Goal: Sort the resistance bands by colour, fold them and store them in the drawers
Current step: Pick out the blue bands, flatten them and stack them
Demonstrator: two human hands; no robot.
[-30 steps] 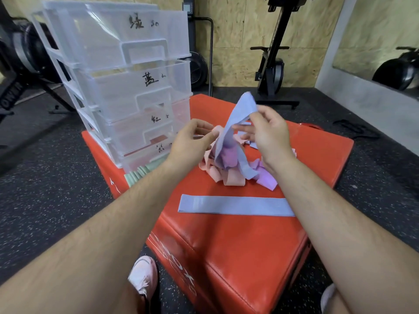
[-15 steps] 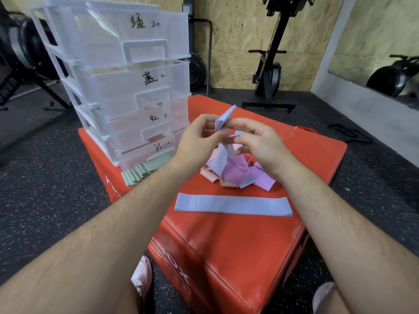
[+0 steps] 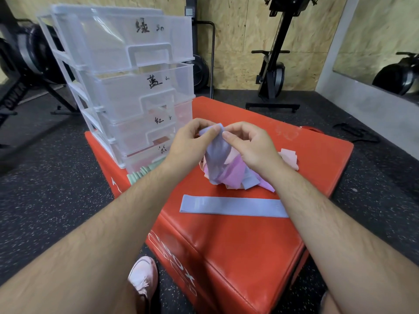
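Head view: left hand (image 3: pixel 192 141) and right hand (image 3: pixel 247 146) are close together at frame centre, both pinching the top edge of a lilac-blue band (image 3: pixel 216 152) between thumb and fingers. The band hangs down onto the mixed pile (image 3: pixel 233 177) of pink, purple and blue bands on the red padded box (image 3: pixel 226 245). Second lilac-blue band (image 3: pixel 233 206) lies flat, just below the pile in frame. Clear drawer unit (image 3: pixel 127 87) stands on the box's upper-left part, four drawers with handwritten labels. Green bands (image 3: pixel 140 175) sit at its base. Loose pink band (image 3: pixel 289 158) is right of the pile.
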